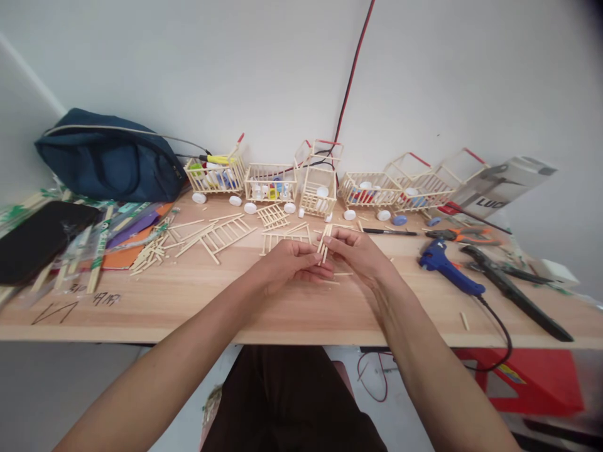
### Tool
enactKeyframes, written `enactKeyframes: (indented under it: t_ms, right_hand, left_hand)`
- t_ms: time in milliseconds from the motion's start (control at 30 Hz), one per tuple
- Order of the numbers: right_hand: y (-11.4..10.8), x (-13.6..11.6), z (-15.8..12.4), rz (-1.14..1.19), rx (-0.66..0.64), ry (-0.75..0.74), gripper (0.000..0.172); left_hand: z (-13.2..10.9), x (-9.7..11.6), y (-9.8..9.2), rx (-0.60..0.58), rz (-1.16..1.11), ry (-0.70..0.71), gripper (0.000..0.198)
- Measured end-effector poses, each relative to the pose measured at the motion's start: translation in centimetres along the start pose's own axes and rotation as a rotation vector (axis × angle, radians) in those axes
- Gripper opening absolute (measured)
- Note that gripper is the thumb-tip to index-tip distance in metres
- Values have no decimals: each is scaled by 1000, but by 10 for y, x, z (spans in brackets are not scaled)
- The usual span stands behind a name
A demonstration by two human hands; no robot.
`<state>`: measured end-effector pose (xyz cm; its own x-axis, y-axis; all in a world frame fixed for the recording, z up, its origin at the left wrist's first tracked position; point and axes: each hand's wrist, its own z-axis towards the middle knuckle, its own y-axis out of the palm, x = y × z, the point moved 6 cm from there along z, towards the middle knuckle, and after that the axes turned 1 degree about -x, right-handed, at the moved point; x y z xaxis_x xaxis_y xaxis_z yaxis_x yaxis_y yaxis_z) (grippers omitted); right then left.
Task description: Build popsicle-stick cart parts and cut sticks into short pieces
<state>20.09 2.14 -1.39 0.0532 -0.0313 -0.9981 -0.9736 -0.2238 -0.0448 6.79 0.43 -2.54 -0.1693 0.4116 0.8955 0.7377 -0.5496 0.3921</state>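
Note:
Both my hands meet over the middle of the wooden table [292, 314]. My left hand [292, 260] and my right hand [355, 251] are closed, fingertips together, round a small ladder-like piece of thin wooden sticks [323, 243] held upright between them. Loose sticks lie on the table under my hands. Flat stick lattices [221, 233] lie just beyond, to the left.
A row of small stick carts [271, 182] with white wheels stands along the wall. A blue glue gun [445, 263] with its cable, pliers [464, 235] and a black tool [513, 290] lie right. A dark blue bag [108, 157] and stick packets [94, 242] lie left.

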Motion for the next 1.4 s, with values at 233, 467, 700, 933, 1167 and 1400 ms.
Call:
enactKeyframes:
  t_ms: [233, 467, 700, 933, 1167, 1400]
  right_hand:
    - [3, -2, 3, -54, -14, -36, 41]
    - [2, 0, 6, -101, -14, -51, 38]
    - [3, -1, 6, -99, -16, -60, 36]
    - [5, -1, 5, -39, -22, -56, 38]
    - [7, -2, 4, -33, -30, -41, 39]
    - [7, -3, 5, -55, -15, -73, 36]
  left_hand:
    - [-1, 1, -4, 98, 17, -7, 31]
    - [-2, 2, -2, 102, 33, 0, 28]
    - [-3, 4, -1, 54, 19, 11, 24]
    - [-3, 3, 1, 40, -15, 22, 23]
    - [-2, 3, 0, 73, -23, 23, 21]
    - [-3, 4, 1, 51, -22, 33, 20]
